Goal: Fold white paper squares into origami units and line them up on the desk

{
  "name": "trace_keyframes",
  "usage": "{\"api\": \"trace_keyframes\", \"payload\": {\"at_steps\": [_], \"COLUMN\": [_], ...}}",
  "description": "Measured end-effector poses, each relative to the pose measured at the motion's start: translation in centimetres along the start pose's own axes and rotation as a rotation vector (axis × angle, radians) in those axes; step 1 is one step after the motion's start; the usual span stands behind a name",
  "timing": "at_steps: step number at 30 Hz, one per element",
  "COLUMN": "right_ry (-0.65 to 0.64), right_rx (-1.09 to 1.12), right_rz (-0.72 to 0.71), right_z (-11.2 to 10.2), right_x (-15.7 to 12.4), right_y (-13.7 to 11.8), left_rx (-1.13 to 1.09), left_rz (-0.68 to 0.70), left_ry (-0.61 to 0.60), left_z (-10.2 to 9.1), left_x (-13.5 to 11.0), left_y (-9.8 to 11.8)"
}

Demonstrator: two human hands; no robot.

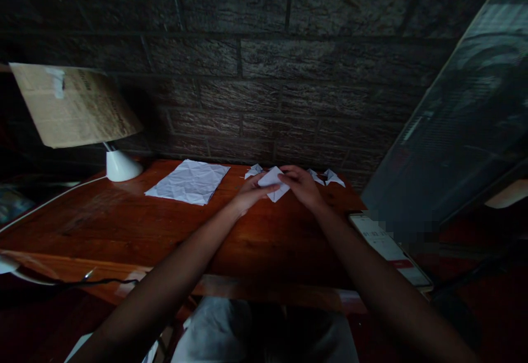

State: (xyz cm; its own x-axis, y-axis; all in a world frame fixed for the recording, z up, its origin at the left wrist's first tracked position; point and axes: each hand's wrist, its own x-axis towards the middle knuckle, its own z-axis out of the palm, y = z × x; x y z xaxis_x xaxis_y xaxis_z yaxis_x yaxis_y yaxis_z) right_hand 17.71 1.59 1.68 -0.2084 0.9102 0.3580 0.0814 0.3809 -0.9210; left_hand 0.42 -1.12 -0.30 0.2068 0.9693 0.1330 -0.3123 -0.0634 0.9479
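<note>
A small folded white paper [274, 186], roughly diamond-shaped, is held above the wooden table between my two hands. My left hand [249, 191] grips its left side, with the thumb lying across the front. My right hand [303, 182] pinches its upper right edge, the thumb on the paper and the fingers behind. Just beyond my left hand sits a folded paper piece [254, 170]. More folded paper pieces [333, 178] stand past my right hand, near the wall.
Creased white paper sheets [187, 181] lie left of my hands on the wooden table [165, 231]. A lamp [121, 166] with a brown paper shade stands farther left, its cord trailing. A phone [388, 247] lies at the right edge. A brick wall [259, 93] rises behind.
</note>
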Motion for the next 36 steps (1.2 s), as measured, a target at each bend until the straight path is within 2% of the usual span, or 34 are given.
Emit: {"api": "trace_keyframes", "payload": {"at_steps": [3,5,7,10,15,18,22,29,36], "right_ry": [-0.094,-0.086,-0.059,-0.11,-0.092,-0.11,-0.142,-0.288,-0.287], "right_rx": [-0.044,-0.013,-0.016,-0.053,-0.146,-0.161,-0.066,0.036,-0.002], "right_rz": [-0.031,-0.066,-0.09,-0.043,-0.068,-0.078,-0.12,-0.115,-0.098], "right_z": [0.3,0.6,0.6,-0.1,-1.5,-1.7,-1.8,-2.7,-2.5], "right_x": [1.1,1.0,0.4,-0.4,-0.5,-0.3,-0.3,-0.7,-0.9], "right_y": [-0.1,0.2,0.6,1.3,1.7,1.9,1.8,0.2,-0.1], "left_rx": [0.0,0.049,0.102,0.22,0.363,0.371,0.348,0.276,0.272], "left_rz": [-0.024,-0.003,0.05,0.125,0.176,0.187,0.156,0.203,0.213], "left_ry": [0.076,0.103,0.107,0.092,0.049,0.036,0.018,0.013,0.018], "left_z": [-0.9,-1.5,-1.9,-2.2,-2.2,-2.3,-2.2,-1.6,-1.4], "left_x": [0.5,0.8,1.1,1.3,1.2,1.1,1.0,1.0,0.7], "left_y": [0.1,-0.2,-0.7,-1.0,-0.6,-0.3,-0.3,-0.5,-0.2]}}
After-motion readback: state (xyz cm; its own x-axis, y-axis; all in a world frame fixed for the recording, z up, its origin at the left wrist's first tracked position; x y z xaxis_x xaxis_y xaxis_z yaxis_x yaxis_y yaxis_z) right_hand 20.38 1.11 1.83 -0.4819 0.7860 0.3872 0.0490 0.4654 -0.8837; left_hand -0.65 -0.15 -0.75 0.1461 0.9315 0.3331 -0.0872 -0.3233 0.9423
